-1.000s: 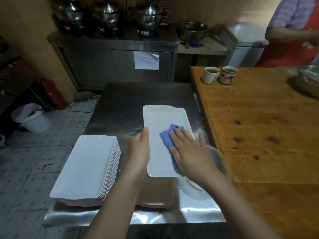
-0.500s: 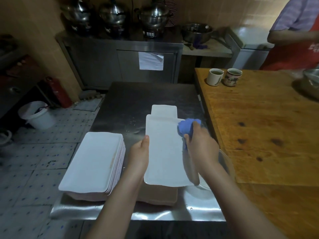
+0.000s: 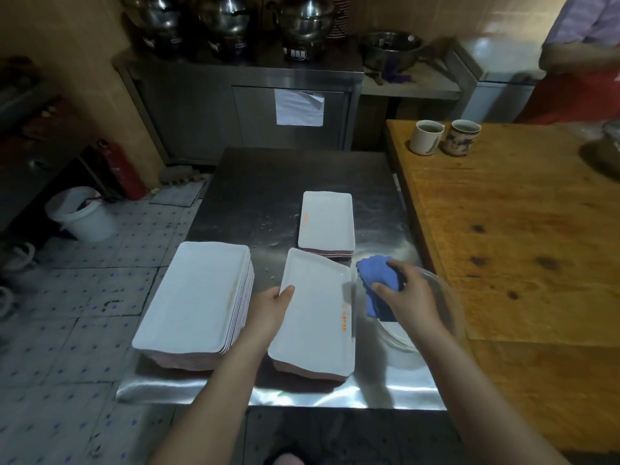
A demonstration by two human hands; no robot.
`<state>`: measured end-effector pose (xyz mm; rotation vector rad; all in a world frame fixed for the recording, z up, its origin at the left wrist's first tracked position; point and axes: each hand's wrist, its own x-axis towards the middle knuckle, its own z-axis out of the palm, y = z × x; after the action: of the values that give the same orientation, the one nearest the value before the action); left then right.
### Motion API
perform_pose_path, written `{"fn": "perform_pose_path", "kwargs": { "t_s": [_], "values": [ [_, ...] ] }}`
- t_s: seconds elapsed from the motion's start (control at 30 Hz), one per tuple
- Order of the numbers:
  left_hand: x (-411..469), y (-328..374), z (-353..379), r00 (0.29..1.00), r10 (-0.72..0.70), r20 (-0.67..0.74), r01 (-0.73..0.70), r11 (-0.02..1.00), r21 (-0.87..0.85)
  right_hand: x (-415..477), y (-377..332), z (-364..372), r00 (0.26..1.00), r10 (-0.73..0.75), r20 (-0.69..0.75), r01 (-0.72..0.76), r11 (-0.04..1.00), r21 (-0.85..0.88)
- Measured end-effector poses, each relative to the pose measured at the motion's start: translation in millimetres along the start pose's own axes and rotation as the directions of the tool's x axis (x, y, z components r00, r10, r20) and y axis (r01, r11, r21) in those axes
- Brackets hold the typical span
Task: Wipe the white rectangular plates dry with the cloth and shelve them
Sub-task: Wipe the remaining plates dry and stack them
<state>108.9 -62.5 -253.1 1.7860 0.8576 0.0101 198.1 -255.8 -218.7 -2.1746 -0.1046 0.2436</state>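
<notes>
The left hand (image 3: 271, 307) grips the near-left edge of a white plate (image 3: 315, 313), thumb on top and fingers curled under, holding it tilted over the front of the steel bench (image 3: 268, 182). The right hand (image 3: 409, 297) clutches the bunched blue cloth (image 3: 379, 280) just beside the plate's right edge, above a clear bowl (image 3: 446, 317). A tall stack (image 3: 198, 297) of plates sits to the left and a small stack (image 3: 327, 223) just beyond.
</notes>
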Motion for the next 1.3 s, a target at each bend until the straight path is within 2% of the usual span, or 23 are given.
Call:
{"fn": "perform_pose_path", "kwargs": {
  "t_s": [0.17, 0.37, 0.63, 0.77, 0.87, 1.03, 1.17, 1.23, 1.3],
  "values": [
    [9, -7, 3, 0.999, 0.022, -0.037, -0.017, 0.992, 0.124, 4, 3, 8, 0.999, 0.003, 0.037, -0.004, 1.0, 0.029],
    [9, -15, 12, 0.974, 0.151, -0.169, -0.07, 0.91, 0.408, 6, 2, 11, 0.998, 0.007, 0.067, -0.012, 0.997, 0.075],
    [23, -25, 21, 0.99, 0.059, -0.13, 0.007, 0.888, 0.46, 10, 8, 12, 0.995, 0.033, 0.09, -0.05, 0.979, 0.198],
    [27, -22, 24, 0.991, 0.02, -0.135, 0.05, 0.868, 0.495, 13, 15, 8, 0.985, 0.121, 0.125, -0.154, 0.94, 0.305],
    [30, -17, 26, 0.986, 0.04, -0.163, 0.036, 0.898, 0.438, 18, 20, 4, 0.969, 0.165, 0.185, -0.222, 0.909, 0.353],
    [25, -2, 30, 0.969, 0.114, -0.218, -0.048, 0.957, 0.285, 26, 30, -2, 0.927, 0.272, 0.259, -0.368, 0.799, 0.475],
    [21, 26, 37, 0.97, 0.179, -0.162, -0.137, 0.961, 0.24, 29, 29, -15, 0.919, 0.239, 0.314, -0.384, 0.723, 0.574],
    [22, 41, 45, 0.966, 0.225, -0.126, -0.202, 0.964, 0.17, 32, 28, -26, 0.924, 0.217, 0.313, -0.368, 0.727, 0.58],
    [21, 57, 56, 0.951, 0.288, -0.109, -0.282, 0.957, 0.072, 35, 27, -38, 0.938, 0.188, 0.292, -0.323, 0.778, 0.538]
  ]
}}
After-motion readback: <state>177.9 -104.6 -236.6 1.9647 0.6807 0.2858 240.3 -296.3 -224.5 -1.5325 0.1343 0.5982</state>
